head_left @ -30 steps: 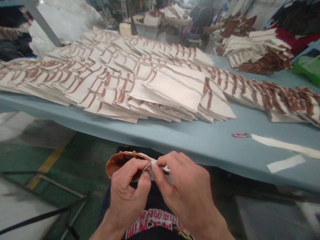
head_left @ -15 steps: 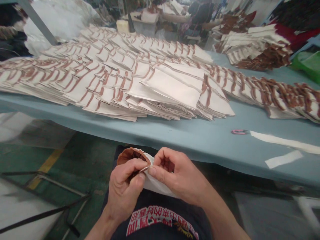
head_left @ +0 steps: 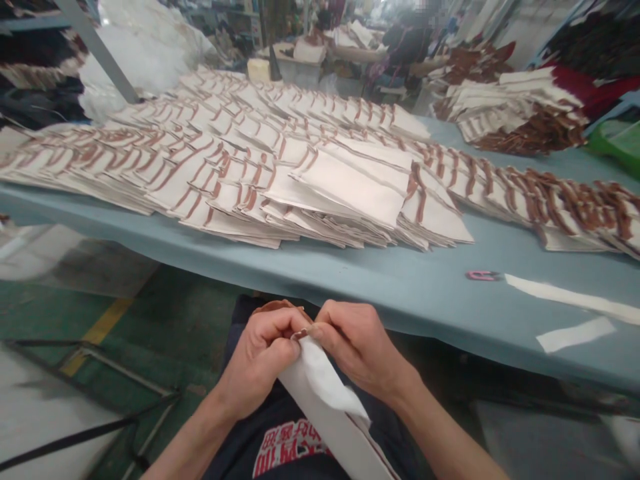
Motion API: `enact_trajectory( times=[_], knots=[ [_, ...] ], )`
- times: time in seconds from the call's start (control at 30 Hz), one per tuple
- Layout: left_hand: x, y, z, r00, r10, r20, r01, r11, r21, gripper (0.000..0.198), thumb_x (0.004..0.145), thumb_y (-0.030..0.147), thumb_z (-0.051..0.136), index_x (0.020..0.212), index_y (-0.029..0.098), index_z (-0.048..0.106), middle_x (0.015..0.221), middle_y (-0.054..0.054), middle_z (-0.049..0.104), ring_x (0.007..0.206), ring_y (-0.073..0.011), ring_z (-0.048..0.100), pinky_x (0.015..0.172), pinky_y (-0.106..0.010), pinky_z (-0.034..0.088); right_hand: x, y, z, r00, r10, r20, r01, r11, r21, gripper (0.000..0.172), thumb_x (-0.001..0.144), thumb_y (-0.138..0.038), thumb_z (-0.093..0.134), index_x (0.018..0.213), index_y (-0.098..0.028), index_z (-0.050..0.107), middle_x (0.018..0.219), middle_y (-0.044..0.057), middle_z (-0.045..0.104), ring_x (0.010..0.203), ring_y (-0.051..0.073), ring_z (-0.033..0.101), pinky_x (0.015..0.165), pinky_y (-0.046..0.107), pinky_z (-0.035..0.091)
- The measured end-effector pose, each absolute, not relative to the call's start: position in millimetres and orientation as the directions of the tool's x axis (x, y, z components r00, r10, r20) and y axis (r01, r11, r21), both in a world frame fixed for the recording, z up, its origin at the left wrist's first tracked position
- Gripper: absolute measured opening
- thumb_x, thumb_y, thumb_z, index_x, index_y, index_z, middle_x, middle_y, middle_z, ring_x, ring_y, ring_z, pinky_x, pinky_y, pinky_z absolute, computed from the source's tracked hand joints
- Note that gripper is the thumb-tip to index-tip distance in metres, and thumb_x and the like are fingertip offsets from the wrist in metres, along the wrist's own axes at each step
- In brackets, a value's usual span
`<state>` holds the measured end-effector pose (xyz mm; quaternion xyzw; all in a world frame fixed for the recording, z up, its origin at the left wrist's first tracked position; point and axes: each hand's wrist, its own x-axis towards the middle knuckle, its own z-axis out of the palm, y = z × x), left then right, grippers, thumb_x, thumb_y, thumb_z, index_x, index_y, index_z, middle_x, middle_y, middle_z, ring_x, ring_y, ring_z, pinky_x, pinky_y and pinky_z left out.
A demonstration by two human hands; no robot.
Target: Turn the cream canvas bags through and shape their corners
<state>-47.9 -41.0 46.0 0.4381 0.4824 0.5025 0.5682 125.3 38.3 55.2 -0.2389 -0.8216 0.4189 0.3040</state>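
Above the lap, just short of the near edge of the blue-covered table (head_left: 350, 267), a white cloth piece with brown edging (head_left: 330, 387) is held in both hands, clear of the tabletop, its length slanting down across the dark apron (head_left: 295, 443) with red and white lettering. Left hand (head_left: 265, 353): thumb and forefinger clamped on the brown-edged end of the piece. Right hand (head_left: 353, 350): thumb and forefinger pinched together on the same edge, right beside the left fingertips. Brown material shows behind the left hand. On the table, overlapping rows of white, brown-edged pieces (head_left: 350, 180) cover the left and middle; pink-handled snips (head_left: 483, 275) lie next to a long white strip (head_left: 570, 297), with a short white strip (head_left: 577, 335) nearer the edge. Containers noted: a green tub (head_left: 613, 143) at the far right, cut off by the edge of view, pale material inside, kind not determinable; a grey bin (head_left: 295, 70) in the blurred background, light cloth at its top; a translucent plastic bag (head_left: 143, 57) at upper left, bulging, contents not distinguishable. A stack of white and brown pieces (head_left: 520, 110) rests beside the green tub.
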Motion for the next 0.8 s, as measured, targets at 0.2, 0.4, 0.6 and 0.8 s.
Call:
enact_trajectory(
  times=[0.2,0.4,0.6,0.8],
  knots=[
    [-47.9,-31.2,73.2,0.108,0.982,-0.158,0.000,0.159,0.987,0.016,0.082,0.025,0.055,0.075,0.014,0.065,0.071,0.002,0.057,0.061,-0.0108,0.046,0.054,-0.021,0.035,130.0,63.8,52.3,-0.660,0.558,0.502,0.201,0.776,-0.599,0.050,0.111,-0.046,0.042,0.072,-0.020,0.058,0.062,0.001,0.062,0.058,0.015,0.055,0.059,0.028,0.039],
    [-51.8,-25.7,104.0,0.185,0.976,-0.112,0.176,0.079,0.981,0.019,0.082,0.019,0.051,0.080,0.014,0.069,0.079,0.000,0.065,0.071,-0.0132,0.056,0.062,-0.021,0.042,136.5,60.8,85.2,-0.675,0.617,0.405,-0.087,0.478,-0.874,0.044,0.104,-0.058,0.051,0.122,-0.019,0.060,0.115,0.010,0.073,0.106,0.023,0.069,0.092,0.036,0.054],
    [-53.1,-27.8,120.4,0.209,0.977,-0.041,0.302,-0.024,0.953,0.017,0.085,0.016,0.050,0.080,0.016,0.067,0.069,0.005,0.058,0.059,-0.0081,0.048,0.053,-0.017,0.037,135.8,63.2,104.4,-0.814,0.435,0.384,0.054,0.716,-0.696,0.012,0.090,-0.030,0.062,0.085,-0.020,0.060,0.077,0.001,0.065,0.072,0.018,0.056,0.078,0.034,0.044],
    [-50.2,-33.4,120.0,0.164,0.986,-0.028,0.355,-0.032,0.934,0.009,0.083,0.014,0.052,0.078,0.018,0.059,0.071,0.005,0.059,0.061,-0.0088,0.051,0.054,-0.018,0.040,136.8,54.8,104.2,-0.834,0.482,0.269,0.138,0.653,-0.745,0.019,0.084,-0.021,0.058,0.068,-0.021,0.047,0.062,-0.005,0.048,0.060,0.012,0.045,0.062,0.027,0.031]
  ],
)
